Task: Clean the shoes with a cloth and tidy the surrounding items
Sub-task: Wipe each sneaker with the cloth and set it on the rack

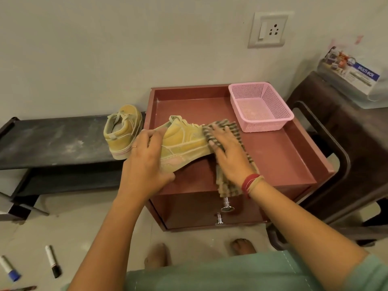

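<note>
The left hand (147, 158) curls round the heel of the shoe (184, 141), which sits tipped up on the cabinet (273, 156). The right hand (227, 153) lies flat, fingers spread, pressing the cloth (227, 186) on the toe. A hard push might make the shoe slip or bump the basket (265, 123). A box (357, 74) reads "MULTI BOX".

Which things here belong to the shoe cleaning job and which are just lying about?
Job: left hand, held shoe, right hand, striped cloth, second shoe, blue marker, black marker.
Lying about: pink basket, wall socket, leaflet, brown chair.
</note>
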{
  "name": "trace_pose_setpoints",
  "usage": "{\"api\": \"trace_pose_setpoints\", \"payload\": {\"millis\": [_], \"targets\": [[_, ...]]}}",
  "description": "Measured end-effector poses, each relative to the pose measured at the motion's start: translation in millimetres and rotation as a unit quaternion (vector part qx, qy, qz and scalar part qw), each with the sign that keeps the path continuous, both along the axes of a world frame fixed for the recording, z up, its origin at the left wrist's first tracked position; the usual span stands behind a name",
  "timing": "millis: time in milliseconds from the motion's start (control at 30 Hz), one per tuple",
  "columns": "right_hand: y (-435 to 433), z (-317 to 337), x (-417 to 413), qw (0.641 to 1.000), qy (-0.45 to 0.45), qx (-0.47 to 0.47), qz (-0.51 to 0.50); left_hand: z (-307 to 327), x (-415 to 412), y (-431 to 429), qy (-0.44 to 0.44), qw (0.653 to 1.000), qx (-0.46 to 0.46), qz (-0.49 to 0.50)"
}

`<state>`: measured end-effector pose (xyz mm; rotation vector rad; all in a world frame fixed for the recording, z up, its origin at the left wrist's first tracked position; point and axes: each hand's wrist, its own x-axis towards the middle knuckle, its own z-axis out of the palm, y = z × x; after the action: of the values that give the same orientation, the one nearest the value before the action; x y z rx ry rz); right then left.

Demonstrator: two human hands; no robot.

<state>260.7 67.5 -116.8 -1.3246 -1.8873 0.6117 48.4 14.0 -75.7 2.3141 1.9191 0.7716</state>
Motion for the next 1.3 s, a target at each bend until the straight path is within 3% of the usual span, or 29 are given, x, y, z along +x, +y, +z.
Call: {"api": "trace_pose_setpoints", "payload": {"millis": [100, 167, 233, 300, 400, 500, 600, 733, 900, 1033, 1167, 1300], "targets": [[-11, -3, -3, 0.989, -0.097, 0.067, 0.088, 5, -5, 1, -0.001, 1.000, -0.004, 0.003], [2, -4, 7, 0.994, -0.086, 0.057, 0.028, 8, -7, 0, 0.012, 1.000, -0.001, -0.004], [15, -2, 19, 0.998, 0.029, -0.042, -0.035, 11, -8, -2, 0.034, 0.999, 0.005, -0.007], [21, 2, 28, 0.978, 0.153, -0.116, -0.077, 11, -11, -2, 0.038, 0.999, -0.007, 0.000], [23, 9, 29, 0.956, 0.248, -0.091, -0.127, 8, -11, -4, 0.033, 0.999, -0.026, 0.017], [19, 6, 16, 0.973, 0.203, -0.061, -0.090, 1, 1, -3, 0.066, 0.997, 0.004, 0.038], [3, -4, 3, 0.996, 0.083, 0.001, -0.025, -4, 9, 0, 0.052, 0.996, 0.031, 0.060], [-6, -2, 5, 0.987, -0.065, 0.091, 0.114, -7, 6, 4, 0.005, 0.998, 0.041, 0.039], [12, -11, 25, 0.996, 0.079, -0.015, -0.026, -5, 3, 1, -0.014, 0.998, 0.051, 0.013], [2, -4, 22, 0.991, -0.041, 0.079, 0.096, -3, -5, 5, -0.043, 0.999, 0.010, -0.004], [11, -6, 28, 0.997, 0.078, -0.018, -0.005, -2, -1, 4, -0.035, 0.999, 0.023, -0.017], [-8, 1, 20, 0.993, -0.013, 0.022, 0.112, -1, -11, 4, -0.018, 0.998, 0.052, -0.024]]}}
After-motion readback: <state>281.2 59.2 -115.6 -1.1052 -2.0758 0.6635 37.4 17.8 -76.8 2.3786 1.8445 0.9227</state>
